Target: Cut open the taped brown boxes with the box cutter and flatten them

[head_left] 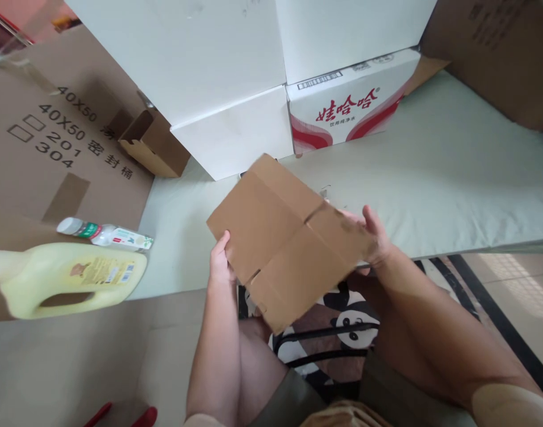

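Note:
Between my hands is a flat brown cardboard box (262,231), folded flat, with crease lines and slots across its face. It is tilted above my lap and the front edge of the covered table. My left hand (222,261) grips its left edge, thumb on top and the other fingers hidden beneath. On the far right corner, my right hand (374,237) holds the cardboard from behind, its thumb raised off the surface. Most of the right fingers are hidden by the cardboard.
White boxes (236,130) and a white carton with red print (342,107) stand at the back. To the left are a small open cardboard box (158,145), a plastic bottle (106,233), a yellow jug (76,276) and a large carton (44,160). Red handles (144,417) show at lower left.

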A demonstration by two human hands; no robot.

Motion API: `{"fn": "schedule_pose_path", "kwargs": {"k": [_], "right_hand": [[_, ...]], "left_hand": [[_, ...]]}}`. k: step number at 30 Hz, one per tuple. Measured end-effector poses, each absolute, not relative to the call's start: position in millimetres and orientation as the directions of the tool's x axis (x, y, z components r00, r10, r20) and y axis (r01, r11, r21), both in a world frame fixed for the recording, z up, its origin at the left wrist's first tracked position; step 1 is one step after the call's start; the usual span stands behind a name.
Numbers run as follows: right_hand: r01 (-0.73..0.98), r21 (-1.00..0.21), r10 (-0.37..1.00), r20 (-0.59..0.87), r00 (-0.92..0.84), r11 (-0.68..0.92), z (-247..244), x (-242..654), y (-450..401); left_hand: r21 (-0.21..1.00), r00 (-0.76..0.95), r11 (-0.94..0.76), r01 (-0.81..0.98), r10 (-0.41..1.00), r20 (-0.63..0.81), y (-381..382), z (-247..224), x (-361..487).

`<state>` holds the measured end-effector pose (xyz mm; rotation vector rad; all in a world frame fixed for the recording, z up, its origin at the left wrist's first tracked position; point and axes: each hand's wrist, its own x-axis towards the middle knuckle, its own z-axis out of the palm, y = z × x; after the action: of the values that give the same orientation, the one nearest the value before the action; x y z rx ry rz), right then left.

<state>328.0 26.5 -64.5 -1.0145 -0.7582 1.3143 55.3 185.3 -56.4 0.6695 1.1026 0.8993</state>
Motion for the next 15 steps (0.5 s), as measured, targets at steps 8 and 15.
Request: {"fn": "schedule_pose_path", "kwargs": {"k": [8, 15], "right_hand": [[-0.398, -0.917, 0.94, -0.117, 0.322, 0.023, -47, 331, -1], [-0.327, -0.937, 0.725, -0.31, 0.615, -0.123, -62, 319, -79]], "left_hand": [[0.817, 0.155, 0.383, -0.431, 0.923, -0.352, 181, -58, 74], [0.773, 0.443, 0.586, -0.244, 0.776, -0.448, 169, -53, 83]]}}
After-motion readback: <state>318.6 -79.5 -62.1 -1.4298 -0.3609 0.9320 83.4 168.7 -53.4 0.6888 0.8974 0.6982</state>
